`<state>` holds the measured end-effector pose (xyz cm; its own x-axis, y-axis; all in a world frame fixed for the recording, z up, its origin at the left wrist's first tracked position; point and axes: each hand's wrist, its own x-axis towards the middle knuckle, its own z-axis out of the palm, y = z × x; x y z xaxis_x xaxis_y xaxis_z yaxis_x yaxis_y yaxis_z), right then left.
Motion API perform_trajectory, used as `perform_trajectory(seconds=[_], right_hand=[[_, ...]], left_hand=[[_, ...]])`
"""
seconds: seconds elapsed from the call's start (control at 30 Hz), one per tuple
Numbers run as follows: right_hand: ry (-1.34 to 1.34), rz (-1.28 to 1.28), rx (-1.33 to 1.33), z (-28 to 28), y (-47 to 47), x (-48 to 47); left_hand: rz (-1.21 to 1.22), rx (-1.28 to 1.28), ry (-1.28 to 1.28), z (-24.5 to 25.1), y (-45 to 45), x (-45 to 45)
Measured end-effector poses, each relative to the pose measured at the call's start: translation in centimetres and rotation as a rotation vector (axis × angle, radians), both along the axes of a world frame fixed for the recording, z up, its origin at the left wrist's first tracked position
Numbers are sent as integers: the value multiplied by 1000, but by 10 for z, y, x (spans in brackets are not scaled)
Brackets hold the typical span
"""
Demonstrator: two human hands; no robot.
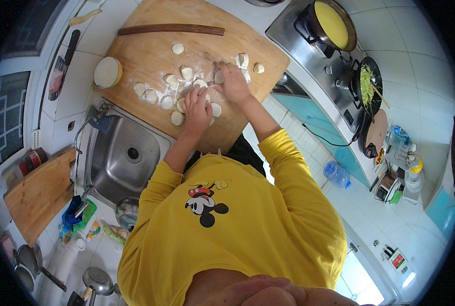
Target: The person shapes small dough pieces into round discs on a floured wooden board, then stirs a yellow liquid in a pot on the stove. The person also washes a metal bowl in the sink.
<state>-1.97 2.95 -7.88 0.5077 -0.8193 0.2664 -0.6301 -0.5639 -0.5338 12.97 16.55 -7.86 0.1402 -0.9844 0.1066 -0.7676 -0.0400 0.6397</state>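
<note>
Small rounds of pale dough lie scattered on a floured wooden board (151,49). My left hand (196,111) rests palm down among them, its fingers over several pieces; what is beneath the palm is hidden. My right hand (233,82) is to the right, thumb and fingertips around a dough piece (218,77). Between the hands, another dough round (200,83) touches my left fingertips. A flatter dough round (216,109) lies beside my left hand. Farther right are an upright-looking dough piece (244,60) and a lone dough lump (258,68). A dark wooden rolling pin (172,29) lies across the far end.
A round pale container (106,72) stands at the board's left edge. A steel sink (124,157) adjoins on the left. A black-handled knife (64,65) lies by the window. On the right, a gas stove (307,57) holds a pan of yellow liquid (331,25) and a wok of shredded greens (367,86).
</note>
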Motion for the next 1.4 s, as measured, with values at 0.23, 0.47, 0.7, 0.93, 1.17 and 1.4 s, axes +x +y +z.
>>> perform_trajectory(seconds=[0.23,0.47,0.7,0.93,1.17,1.4], right_hand=[[138,242,274,3,-8,2],[237,-87,-51,-18,-8,64],[-70,-284,40,12,-13,-2],[-11,-395,203,-2,-4,-51],[-21,-376,107,-10,3,-56],[-87,-200,296,-3,-18,-40]], left_hand=[[30,-20,65,8,-2,5],[142,-30,106,5,-5,-7],[-28,-34,-24,8,-22,1],[-344,45,-244,-18,-82,-29],[-226,149,-279,-10,-68,-22],[-350,-136,-159,-18,-50,-56]])
